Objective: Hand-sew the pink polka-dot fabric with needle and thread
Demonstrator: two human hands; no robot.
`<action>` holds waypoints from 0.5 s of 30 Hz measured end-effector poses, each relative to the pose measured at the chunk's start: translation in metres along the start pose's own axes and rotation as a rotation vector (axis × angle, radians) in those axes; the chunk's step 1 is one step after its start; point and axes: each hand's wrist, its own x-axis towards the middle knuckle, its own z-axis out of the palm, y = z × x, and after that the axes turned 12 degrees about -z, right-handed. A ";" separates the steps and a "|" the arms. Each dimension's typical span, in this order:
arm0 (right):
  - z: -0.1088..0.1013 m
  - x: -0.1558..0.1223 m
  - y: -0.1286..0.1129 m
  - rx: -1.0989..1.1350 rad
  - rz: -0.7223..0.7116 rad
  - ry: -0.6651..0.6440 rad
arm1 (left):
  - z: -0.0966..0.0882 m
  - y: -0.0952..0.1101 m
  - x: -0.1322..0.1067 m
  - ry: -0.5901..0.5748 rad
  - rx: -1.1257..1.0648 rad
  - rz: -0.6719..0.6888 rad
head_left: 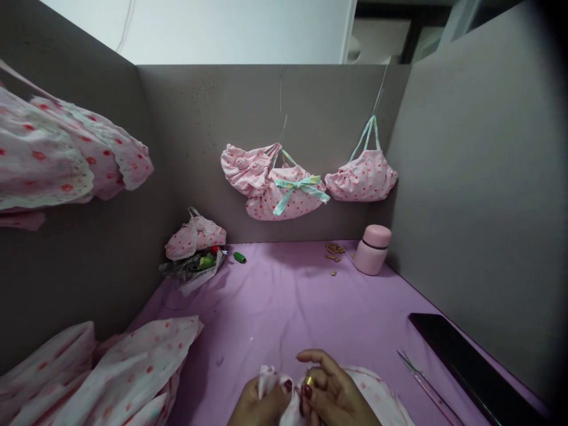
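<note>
At the bottom centre of the frame, the left hand [264,407] clamps gathered pale fabric with pinkish dots [268,378]; the right hand [339,397] (a shiny gold-coloured band [309,381] on one finger) curls against it, its exact grip unclear. Lower right, a slim, pointed metal tool [429,388] lies beside a long black object [468,364].

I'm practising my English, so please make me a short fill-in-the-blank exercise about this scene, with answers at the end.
1. The left hand holds fabric, and the right hand wears something shiny and ____ on a finger.
2. A pale green ribbon on the hanging bundle is tied in a ____.
3. The bottle is coloured ____.
4. The long black object lies along the wall on the ____ side.

Missing words: gold; bow; pink; right.
</note>
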 end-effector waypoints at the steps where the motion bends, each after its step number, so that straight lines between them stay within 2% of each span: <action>1: 0.000 0.000 0.000 -0.004 -0.007 -0.001 | -0.001 -0.002 0.002 -0.014 -0.018 0.006; 7: 0.002 0.000 0.001 -0.046 -0.018 0.069 | -0.012 -0.019 0.012 0.196 -0.014 -0.003; 11: -0.002 0.003 -0.006 -0.164 -0.065 0.177 | -0.010 -0.017 0.013 0.191 -0.063 0.007; 15: -0.006 0.004 -0.006 -0.251 -0.067 0.157 | -0.003 -0.010 0.009 0.206 -0.054 0.002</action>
